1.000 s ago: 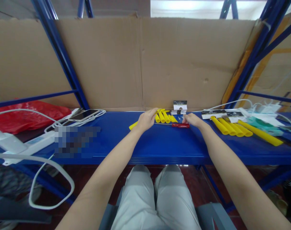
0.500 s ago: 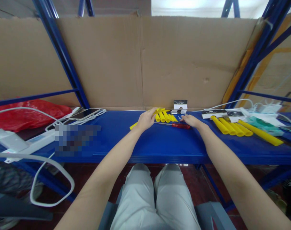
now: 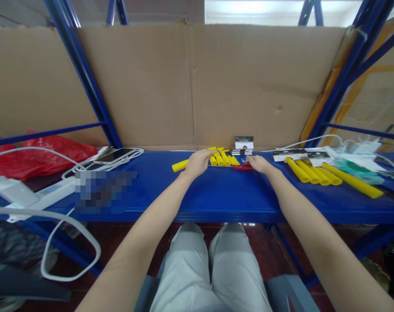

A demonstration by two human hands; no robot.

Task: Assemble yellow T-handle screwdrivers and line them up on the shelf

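My left hand (image 3: 198,162) is closed around a yellow tube (image 3: 179,165), whose end sticks out to the left of the palm. A row of short yellow tube pieces (image 3: 220,159) lies just right of those fingers, partly covered by them. My right hand (image 3: 259,164) has its fingers closed on the red handle of a screwdriver (image 3: 241,167), covering the handle's right end. The screwdriver's thin shaft points left toward my left hand. Small metal bits (image 3: 244,159), too small to name, lie by the right fingertips. Behind them is a stack of black-and-white cards (image 3: 243,145).
More yellow tubes (image 3: 314,171) with header cards lie on the right of the blue table (image 3: 223,195). A phone (image 3: 115,155), white cables, a power strip (image 3: 50,193) and a red plastic bag (image 3: 41,156) occupy the left. A cardboard panel (image 3: 190,86) stands behind.
My right hand has come down onto the screwdriver handle, which it was beside before. In my left hand, the yellow tube now shows farther out to the left.
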